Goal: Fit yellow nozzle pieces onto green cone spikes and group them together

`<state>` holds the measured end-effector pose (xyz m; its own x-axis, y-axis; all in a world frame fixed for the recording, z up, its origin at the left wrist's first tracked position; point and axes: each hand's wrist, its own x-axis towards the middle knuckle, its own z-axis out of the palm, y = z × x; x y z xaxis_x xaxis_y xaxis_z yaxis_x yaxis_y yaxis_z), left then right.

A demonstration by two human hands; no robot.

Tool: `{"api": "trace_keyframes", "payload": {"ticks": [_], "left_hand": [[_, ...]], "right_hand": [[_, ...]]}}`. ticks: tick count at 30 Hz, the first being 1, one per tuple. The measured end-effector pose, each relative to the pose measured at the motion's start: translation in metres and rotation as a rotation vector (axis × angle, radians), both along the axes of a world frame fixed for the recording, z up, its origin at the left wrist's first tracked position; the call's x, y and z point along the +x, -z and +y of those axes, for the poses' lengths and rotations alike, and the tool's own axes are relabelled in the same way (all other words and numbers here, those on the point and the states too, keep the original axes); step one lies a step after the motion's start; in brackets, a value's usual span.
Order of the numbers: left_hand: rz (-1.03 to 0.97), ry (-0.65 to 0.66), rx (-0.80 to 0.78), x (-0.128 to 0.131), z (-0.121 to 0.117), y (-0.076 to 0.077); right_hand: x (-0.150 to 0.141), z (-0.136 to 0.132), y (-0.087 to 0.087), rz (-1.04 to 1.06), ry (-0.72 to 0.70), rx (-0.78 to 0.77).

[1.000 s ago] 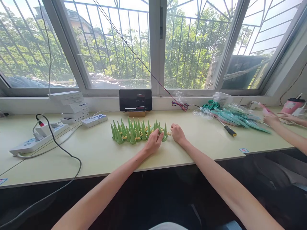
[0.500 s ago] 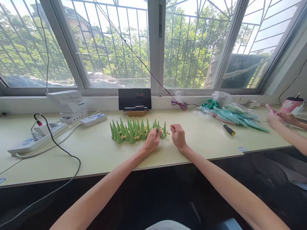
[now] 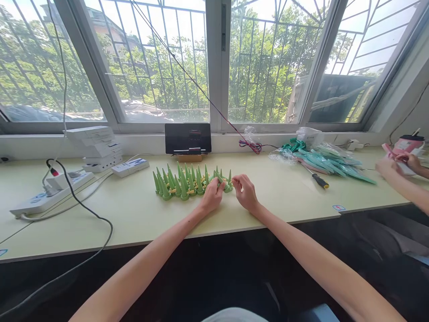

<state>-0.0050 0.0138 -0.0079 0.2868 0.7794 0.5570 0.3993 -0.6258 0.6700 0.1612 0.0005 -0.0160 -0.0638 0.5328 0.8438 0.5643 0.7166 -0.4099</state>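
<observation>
Several green pointed cones (image 3: 184, 188) with round bases stand close together on the pale table, small yellow pieces between them. At the right end of this group, my left hand (image 3: 212, 195) is closed around a green cone (image 3: 218, 175), which leans in its fingers. My right hand (image 3: 246, 191) is beside it, thumb and fingertips pinched close to the cones at that end. Whatever is in the right fingertips is too small to make out.
A black tablet (image 3: 188, 138) leans by the window behind the cones. White boxes (image 3: 102, 147) and a power strip (image 3: 53, 192) with cables lie left. Right are a screwdriver (image 3: 321, 181), green plastic packets (image 3: 331, 163) and another person's hands (image 3: 390, 167) holding something pink.
My right hand has moved a little left, closer to the cones and my left hand. My left hand stays at the cone. The other person's hands have shifted slightly.
</observation>
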Motion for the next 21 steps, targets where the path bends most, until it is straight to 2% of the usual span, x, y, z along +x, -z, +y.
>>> {"api": "trace_keyframes", "payload": {"ticks": [21], "left_hand": [[0.005,-0.05,0.016,0.0005,-0.0009,-0.0022]], "right_hand": [[-0.0018,0.0008,0.003,0.029,-0.133,-0.013]]}}
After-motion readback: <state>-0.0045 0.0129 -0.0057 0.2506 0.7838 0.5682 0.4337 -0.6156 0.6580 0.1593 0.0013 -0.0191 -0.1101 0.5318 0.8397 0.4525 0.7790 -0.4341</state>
